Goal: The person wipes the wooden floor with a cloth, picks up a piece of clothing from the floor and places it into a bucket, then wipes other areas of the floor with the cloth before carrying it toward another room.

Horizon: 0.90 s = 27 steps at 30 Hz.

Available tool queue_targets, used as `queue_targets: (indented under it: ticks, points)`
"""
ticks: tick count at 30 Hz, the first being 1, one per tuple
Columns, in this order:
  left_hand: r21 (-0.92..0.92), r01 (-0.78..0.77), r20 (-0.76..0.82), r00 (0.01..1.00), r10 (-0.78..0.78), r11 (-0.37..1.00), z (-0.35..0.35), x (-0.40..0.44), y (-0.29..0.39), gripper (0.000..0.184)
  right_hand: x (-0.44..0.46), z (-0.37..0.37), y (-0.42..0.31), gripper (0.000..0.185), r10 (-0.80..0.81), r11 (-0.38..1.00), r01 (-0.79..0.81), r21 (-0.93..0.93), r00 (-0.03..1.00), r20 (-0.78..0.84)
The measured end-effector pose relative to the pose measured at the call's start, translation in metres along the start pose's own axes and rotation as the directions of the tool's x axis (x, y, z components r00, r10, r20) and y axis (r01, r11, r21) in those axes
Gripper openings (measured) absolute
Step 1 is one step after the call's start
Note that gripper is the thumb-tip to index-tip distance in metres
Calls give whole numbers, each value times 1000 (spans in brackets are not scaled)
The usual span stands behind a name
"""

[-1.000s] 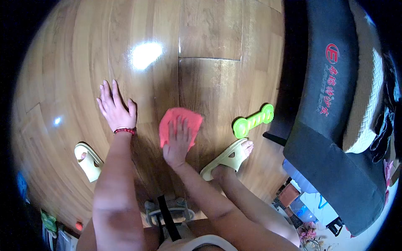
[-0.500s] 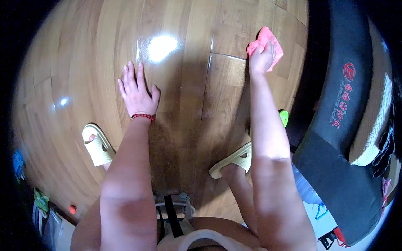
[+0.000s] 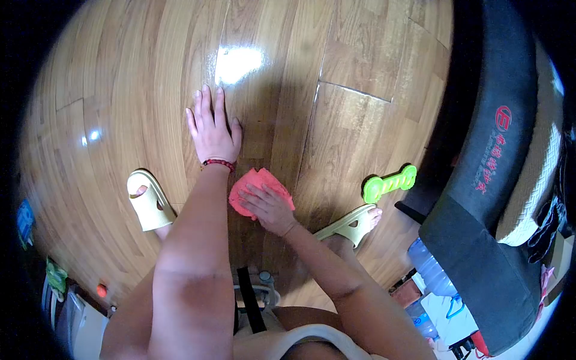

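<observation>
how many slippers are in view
2: left slipper on the left foot, right slipper on the right foot, near the green toy; no others show.

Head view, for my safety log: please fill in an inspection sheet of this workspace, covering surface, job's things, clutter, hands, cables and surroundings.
Surface: glossy brown wood-plank floor, bright reflections, pale wear near a seam.
Job's things: coral-pink fabric cloth, spread on the floor.
Clutter: bright green bone-shaped object by the right foot; small round orange-red object at lower left.
Hands: left hand flat on the floor, red beaded bracelet at its wrist; right hand spread on the cloth.
Cables: nothing seen.
Surroundings: dark grey fabric sofa at right; pale yellow open-toed slippers on both feet.
</observation>
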<state>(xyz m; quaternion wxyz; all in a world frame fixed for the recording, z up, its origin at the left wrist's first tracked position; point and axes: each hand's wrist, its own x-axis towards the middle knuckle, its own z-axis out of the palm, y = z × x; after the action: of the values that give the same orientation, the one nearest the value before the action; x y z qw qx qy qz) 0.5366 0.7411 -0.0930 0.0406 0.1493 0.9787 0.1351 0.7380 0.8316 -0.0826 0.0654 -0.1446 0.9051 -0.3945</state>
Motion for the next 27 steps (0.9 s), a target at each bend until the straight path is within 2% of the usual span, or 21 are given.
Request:
queue_targets:
  ticks: [3, 5, 6, 7, 9, 11, 14, 18, 19, 20, 21, 22, 23, 25, 27]
  points:
    - [2, -2, 0, 1000, 2, 1000, 1, 1, -2, 67, 32, -16, 17, 34, 253, 945, -243, -217, 967, 18]
    - [-17, 14, 11, 1000, -13, 1000, -1, 1, -1, 67, 69, -46, 51, 37, 494, 836, -451, -313, 867, 70]
    - [-9, 8, 2, 1000, -8, 1000, 0, 0, -1, 65, 91, -62, 67, 41, 431, 867, -470, -163, 873, -227]
    - [5, 9, 2, 1000, -9, 1000, 0, 0, -1, 64, 113, -80, 83, 44, 329, 916, -399, -35, 799, -503]
    - [26, 6, -2, 1000, -6, 1000, 0, 0, 0, 63, 155, -100, 127, 48, 275, 895, -433, -104, 720, -637]
    - [18, -1, -18, 1000, 2, 1000, 1, 0, 1, 63, 191, -114, 142, 49, 307, 821, -545, -173, 676, -670]
    - [18, 0, -16, 1000, 1, 1000, 1, 1, 1, 63, 195, -105, 147, 50, 393, 878, -478, 19, 698, -598]
    - [23, 4, 2, 1000, -4, 1000, -1, 3, 3, 65, 100, -74, 84, 56, 346, 879, -436, -193, 862, -370]
    - [25, 11, 10, 1000, -11, 1000, -3, 3, 3, 65, 76, -68, 68, 54, 411, 833, -510, -212, 829, -379]
    - [22, 13, 10, 1000, -13, 1000, -3, 2, 2, 66, 52, -62, 60, 52, 474, 780, -581, -232, 791, -388]
    - [18, 12, 10, 1000, -12, 1000, -4, 2, 2, 66, 27, -46, 70, 48, 618, 726, -681, 101, 579, -532]
    - [10, 5, 9, 1000, -5, 1000, -3, 3, 2, 66, 18, -49, 79, 49, 704, 644, -694, 322, 373, -604]
    - [9, 8, 5, 1000, -8, 1000, -2, 3, 2, 66, 11, -54, 87, 49, 751, 578, -616, 535, 146, -644]
    - [6, 7, -2, 1000, -7, 1000, -2, 3, 2, 66, -5, -85, 121, 51, 642, 589, -683, 432, 71, -763]
    - [35, 11, 24, 1000, -12, 999, -3, 2, 1, 66, -25, -124, 163, 54, 469, 525, -827, 201, 84, -879]
